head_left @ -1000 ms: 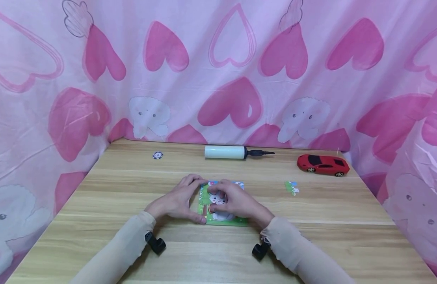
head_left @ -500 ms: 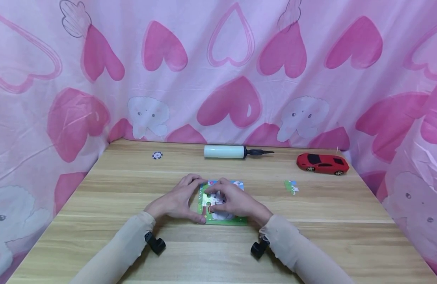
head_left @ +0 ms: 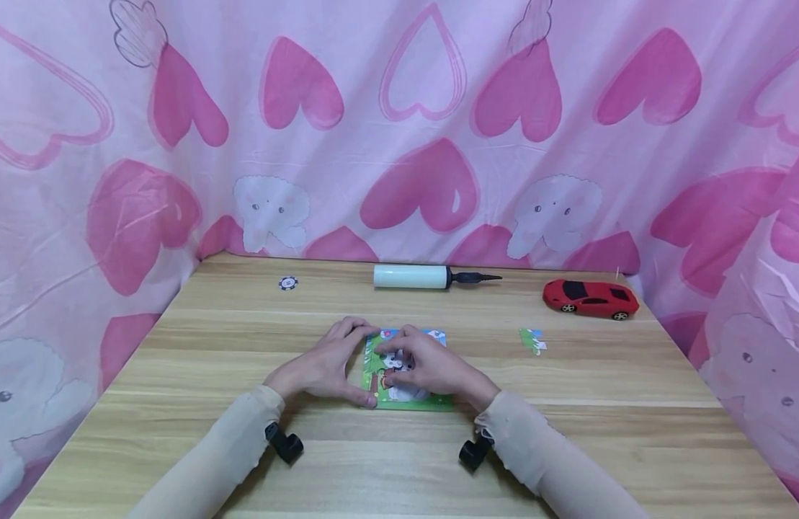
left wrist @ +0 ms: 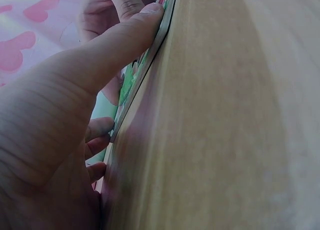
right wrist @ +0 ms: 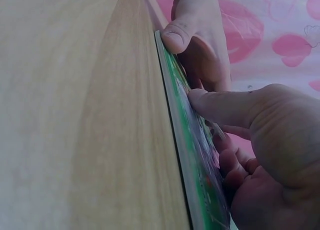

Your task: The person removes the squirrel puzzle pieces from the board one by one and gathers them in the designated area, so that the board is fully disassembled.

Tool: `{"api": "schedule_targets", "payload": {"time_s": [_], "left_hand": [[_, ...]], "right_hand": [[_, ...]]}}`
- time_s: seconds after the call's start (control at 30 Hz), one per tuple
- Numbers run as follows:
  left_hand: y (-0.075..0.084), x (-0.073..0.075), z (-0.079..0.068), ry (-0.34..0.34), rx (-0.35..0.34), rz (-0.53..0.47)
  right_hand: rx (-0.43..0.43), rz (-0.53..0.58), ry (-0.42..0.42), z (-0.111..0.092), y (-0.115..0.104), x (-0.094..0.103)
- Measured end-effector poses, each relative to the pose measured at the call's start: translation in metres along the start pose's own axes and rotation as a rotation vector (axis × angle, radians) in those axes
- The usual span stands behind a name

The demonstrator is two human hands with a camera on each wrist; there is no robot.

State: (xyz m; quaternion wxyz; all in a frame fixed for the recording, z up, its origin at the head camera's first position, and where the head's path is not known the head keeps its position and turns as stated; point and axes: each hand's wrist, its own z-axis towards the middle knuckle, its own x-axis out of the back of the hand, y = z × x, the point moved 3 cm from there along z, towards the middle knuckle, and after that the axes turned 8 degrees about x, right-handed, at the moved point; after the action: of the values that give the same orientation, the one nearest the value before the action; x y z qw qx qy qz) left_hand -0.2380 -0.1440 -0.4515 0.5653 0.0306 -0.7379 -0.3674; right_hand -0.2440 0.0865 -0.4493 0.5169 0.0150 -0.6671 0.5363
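Observation:
A square jigsaw puzzle [head_left: 408,405] with a white cartoon animal on green lies flat on the table. My left hand [head_left: 328,364] holds its left side, thumb on the near corner and fingers at the far corner; the left wrist view shows the thumb [left wrist: 145,20] on the board's edge. My right hand [head_left: 431,367] is over the middle of the puzzle. In the right wrist view its thumb and fingers pinch a thin puzzle piece [right wrist: 218,131], tilted up from the board and mostly hidden by the fingers. A loose green-and-blue puzzle piece [head_left: 533,341] lies apart to the right.
At the back are a pale hand pump [head_left: 412,277] with a black nozzle and a poker chip [head_left: 288,283]. A red toy car [head_left: 590,300] stands at the back right. A pink heart-patterned curtain [head_left: 399,122] hangs behind the wooden table [head_left: 386,468].
Both hands stay almost in place. Beneath the right fingers, the puzzle's left part looked pale and shiny half a second ago and shows green again now.

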Motion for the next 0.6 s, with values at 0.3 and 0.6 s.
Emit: {"api": "schedule_targets", "payload": {"time_s": [0.3, 0.6], "left_hand": [[-0.0014, -0.0009, -0.0001, 0.0, 0.002, -0.01], [-0.0034, -0.0018, 0.0019, -0.01, 0.021, -0.004]], "right_hand": [[0.004, 0.019, 0.013, -0.0003, -0.0003, 0.0012], [-0.036, 0.086, 0.048, -0.0038, -0.0015, 0.0067]]}}
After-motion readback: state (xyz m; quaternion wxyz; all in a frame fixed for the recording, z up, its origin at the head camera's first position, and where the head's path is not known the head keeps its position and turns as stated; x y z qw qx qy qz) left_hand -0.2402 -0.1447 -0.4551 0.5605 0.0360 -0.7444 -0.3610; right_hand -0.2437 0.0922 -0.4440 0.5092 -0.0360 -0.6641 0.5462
